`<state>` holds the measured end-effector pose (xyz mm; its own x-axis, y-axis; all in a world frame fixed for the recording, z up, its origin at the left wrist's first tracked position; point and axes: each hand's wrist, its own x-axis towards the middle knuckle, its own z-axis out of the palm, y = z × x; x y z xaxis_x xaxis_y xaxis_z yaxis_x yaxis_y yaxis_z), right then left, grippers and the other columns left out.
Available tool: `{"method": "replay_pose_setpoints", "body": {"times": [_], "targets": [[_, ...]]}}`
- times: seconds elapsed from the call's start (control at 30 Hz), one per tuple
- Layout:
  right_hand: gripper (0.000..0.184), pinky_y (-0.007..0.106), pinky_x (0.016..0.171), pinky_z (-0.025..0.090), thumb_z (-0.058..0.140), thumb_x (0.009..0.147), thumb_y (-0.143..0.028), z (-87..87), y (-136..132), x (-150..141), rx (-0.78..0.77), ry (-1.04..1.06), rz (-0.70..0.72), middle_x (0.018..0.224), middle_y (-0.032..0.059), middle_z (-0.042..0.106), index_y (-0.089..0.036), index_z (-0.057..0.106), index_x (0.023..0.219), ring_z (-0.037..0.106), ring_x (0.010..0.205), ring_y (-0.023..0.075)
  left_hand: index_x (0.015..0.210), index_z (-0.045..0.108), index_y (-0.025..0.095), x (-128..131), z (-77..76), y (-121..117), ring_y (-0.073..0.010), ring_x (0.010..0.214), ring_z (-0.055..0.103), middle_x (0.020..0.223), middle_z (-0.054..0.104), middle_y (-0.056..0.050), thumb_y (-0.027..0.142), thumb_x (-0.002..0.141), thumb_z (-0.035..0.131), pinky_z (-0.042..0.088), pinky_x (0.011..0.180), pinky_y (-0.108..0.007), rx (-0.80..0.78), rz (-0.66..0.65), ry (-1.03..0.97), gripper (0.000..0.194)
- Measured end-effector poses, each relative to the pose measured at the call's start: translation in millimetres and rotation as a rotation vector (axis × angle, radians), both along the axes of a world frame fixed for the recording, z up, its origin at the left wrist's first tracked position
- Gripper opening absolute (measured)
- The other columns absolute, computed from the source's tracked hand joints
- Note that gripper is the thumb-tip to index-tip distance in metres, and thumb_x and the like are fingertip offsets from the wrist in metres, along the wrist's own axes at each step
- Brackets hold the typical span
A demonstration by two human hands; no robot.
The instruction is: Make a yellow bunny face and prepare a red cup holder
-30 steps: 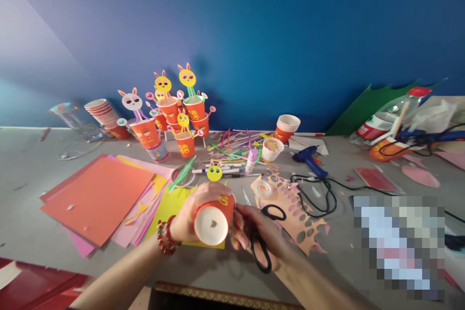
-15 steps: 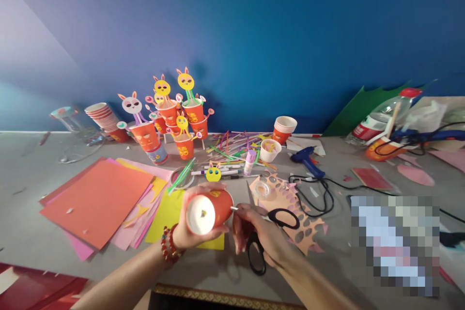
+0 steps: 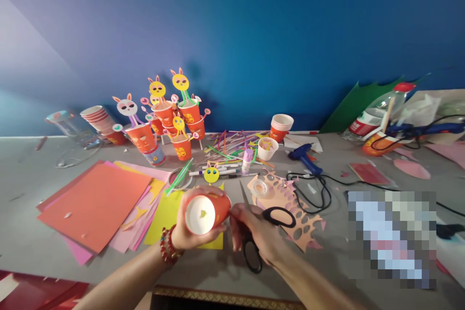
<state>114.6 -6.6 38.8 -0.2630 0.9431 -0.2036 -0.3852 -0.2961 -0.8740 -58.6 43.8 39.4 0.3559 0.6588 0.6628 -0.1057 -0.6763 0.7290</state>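
Note:
My left hand, with a beaded bracelet at the wrist, is wrapped round an orange paper cup. The cup lies tilted on its side, its white inside facing me, and a small yellowish bit shows at its bottom. Black-handled scissors are in my right hand, one blade pointing away. The pinched fingertips of that hand meet the cup's base; what they pinch there is hidden. Under the cup lies yellow paper. Just beyond is a yellow paper face with ears.
Decorated cups with paper rabbit heads stand at the back left. Coloured sheets lie left. Behind my hands are straws, a glue stick and markers. On the right are a blue glue gun, its cord, and punched paper.
My right fingertips have come up against the cup's base; the short white piece seen between them and the cup is now hidden. The view has shifted slightly.

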Motion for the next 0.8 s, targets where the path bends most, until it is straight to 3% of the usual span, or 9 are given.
{"method": "replay_pose_setpoints", "body": {"times": [0.17, 0.3, 0.5, 0.8], "targets": [[0.047, 0.022, 0.051, 0.045, 0.049, 0.094, -0.052, 7.5, 1, 10, 0.162, -0.260, 0.030, 0.051, -0.0016, 0.058, -0.019, 0.056, 0.061, 0.057, 0.048, 0.0118, 0.119, 0.046, 0.023, 1, -2.2, -1, -0.0284, 0.094, 0.069, 0.103, 0.068, -0.009, 0.031, 0.074, 0.079, 0.055, 0.085, -0.045, -0.125, 0.080, 0.052, 0.057], [0.044, 0.024, 0.060, 0.045, 0.039, 0.101, -0.042, 11.6, 1, 18, 0.374, -0.612, 0.056, 0.060, 0.0000, 0.060, -0.021, 0.054, 0.065, 0.060, 0.058, 0.0143, 0.121, 0.048, 0.019, -4, -10.3, 1, -0.0269, 0.095, 0.067, 0.106, 0.066, -0.010, 0.033, 0.072, 0.080, 0.054, 0.088, -0.041, -0.224, 0.173, 0.097, 0.060], [0.034, 0.026, 0.057, 0.037, 0.036, 0.099, -0.025, 12.3, 2, 21, 0.785, -1.104, 0.028, 0.061, 0.0019, 0.059, -0.021, 0.051, 0.068, 0.059, 0.059, 0.0167, 0.125, 0.047, 0.019, -8, -9.1, 4, -0.0251, 0.095, 0.064, 0.106, 0.064, -0.009, 0.034, 0.073, 0.081, 0.053, 0.088, -0.039, -0.345, 0.097, 0.140, 0.064], [0.024, 0.029, 0.059, 0.037, 0.046, 0.090, -0.011, 2.6, 7, 22, 1.236, -1.346, -0.045, 0.061, 0.0014, 0.066, -0.020, 0.058, 0.070, 0.062, 0.058, 0.0164, 0.119, 0.049, 0.018, -10, -2.7, 8, -0.0194, 0.083, 0.060, 0.097, 0.062, -0.005, 0.040, 0.071, 0.081, 0.053, 0.077, -0.032, -0.514, 0.012, 0.202, 0.062]]}}
